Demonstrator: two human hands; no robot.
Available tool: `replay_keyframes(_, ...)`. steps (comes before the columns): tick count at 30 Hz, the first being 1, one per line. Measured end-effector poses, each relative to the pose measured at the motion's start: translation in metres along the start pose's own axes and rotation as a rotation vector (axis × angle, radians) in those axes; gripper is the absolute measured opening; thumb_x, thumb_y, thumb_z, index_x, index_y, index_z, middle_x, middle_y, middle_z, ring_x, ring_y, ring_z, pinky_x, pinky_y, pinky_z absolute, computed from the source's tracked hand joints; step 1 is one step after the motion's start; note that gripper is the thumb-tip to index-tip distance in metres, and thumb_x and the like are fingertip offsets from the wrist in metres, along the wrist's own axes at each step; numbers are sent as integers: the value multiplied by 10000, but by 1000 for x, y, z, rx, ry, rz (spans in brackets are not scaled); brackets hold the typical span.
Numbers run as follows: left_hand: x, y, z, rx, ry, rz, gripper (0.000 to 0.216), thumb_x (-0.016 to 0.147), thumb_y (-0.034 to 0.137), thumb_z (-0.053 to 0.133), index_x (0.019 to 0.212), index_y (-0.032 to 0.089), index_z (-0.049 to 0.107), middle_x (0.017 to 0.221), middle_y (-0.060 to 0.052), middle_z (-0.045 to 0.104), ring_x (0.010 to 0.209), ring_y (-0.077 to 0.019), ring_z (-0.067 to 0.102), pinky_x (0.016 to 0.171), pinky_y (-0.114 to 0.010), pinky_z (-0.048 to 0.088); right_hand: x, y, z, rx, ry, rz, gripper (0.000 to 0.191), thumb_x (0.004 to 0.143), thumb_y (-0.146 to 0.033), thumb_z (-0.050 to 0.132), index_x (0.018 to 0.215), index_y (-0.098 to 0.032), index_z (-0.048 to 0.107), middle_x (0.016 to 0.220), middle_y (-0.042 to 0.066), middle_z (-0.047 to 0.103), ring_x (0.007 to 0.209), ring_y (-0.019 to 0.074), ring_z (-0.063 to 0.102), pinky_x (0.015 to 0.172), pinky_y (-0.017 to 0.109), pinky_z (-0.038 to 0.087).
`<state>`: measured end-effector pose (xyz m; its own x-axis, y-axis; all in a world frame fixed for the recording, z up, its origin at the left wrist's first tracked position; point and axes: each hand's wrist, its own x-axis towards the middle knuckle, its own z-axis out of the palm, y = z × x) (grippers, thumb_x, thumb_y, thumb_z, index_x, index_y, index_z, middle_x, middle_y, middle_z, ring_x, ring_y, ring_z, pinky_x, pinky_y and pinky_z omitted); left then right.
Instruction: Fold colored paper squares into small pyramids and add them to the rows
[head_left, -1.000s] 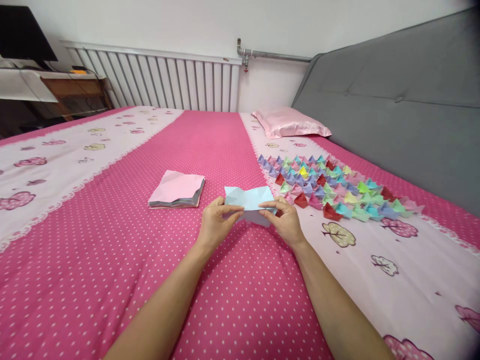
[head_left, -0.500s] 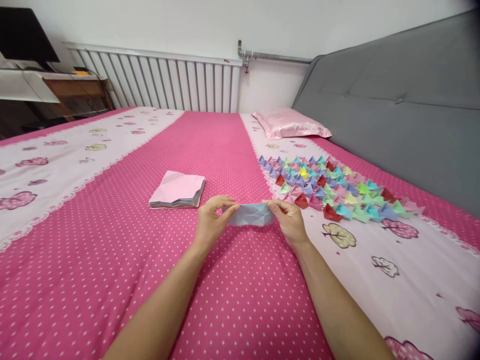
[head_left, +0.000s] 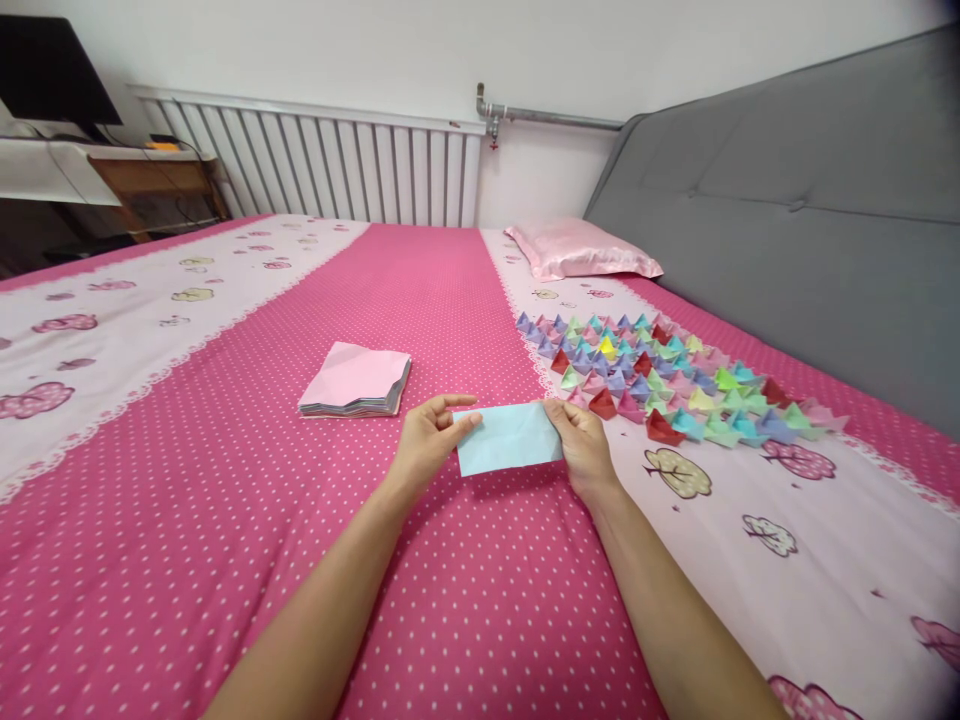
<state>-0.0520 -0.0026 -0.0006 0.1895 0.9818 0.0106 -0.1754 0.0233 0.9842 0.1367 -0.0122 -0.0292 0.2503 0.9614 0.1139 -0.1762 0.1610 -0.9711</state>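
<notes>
A light blue sheet of paper (head_left: 508, 440), a flat rectangle that looks folded in half, is held up above the bed between my two hands. My left hand (head_left: 431, 440) pinches its upper left corner between thumb and fingers. At the upper right corner, my right hand (head_left: 583, 440) grips it the same way. Beyond my left hand lies a stack of paper (head_left: 356, 375) with a pink sheet on top. Several rows of small folded paper boats (head_left: 660, 375) in many colours stand to the right of my right hand.
The bed carries a pink dotted sheet (head_left: 420, 290) with pale tree-print bands. A pink pillow (head_left: 581, 250) lies at the far right against the grey headboard (head_left: 795, 200). At the back are a white radiator (head_left: 315, 160) and a desk (head_left: 154, 175) with a monitor (head_left: 52, 75).
The blue paper has turned from a narrow, creased, foreshortened strip to a broad smooth face tilted towards me. Both hands keep hold at its ends and have barely moved.
</notes>
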Motion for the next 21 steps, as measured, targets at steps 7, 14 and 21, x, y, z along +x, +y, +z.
replay_keyframes(7, -3, -3, -4, -34, -173, -58, 327, 659, 361, 706, 862, 104, 684, 776, -79, 700, 655, -150, 628, 653, -261, 483, 3, 2, -3, 76, 17, -9, 336, 708, -481, 638, 844, -175, 669, 703, 12, 682, 657, 179, 616, 554, 269, 482)
replay_keyframes(14, -2, -3, -3, -63, -82, -45, 331, 660, 377, 702, 863, 115, 696, 732, -67, 694, 614, -140, 605, 622, -257, 459, -5, -11, 1, 176, -206, 83, 444, 586, -409, 748, 965, -212, 626, 898, 41, 700, 823, 225, 652, 726, 333, 522)
replay_keyframes(21, 1, -8, -1, 36, 94, 33, 433, 623, 407, 723, 936, 117, 649, 861, -96, 673, 732, -157, 614, 655, -258, 466, -6, -2, 4, -61, 69, -213, 200, 640, -317, 722, 805, -208, 694, 801, 14, 717, 776, 225, 656, 771, 395, 509)
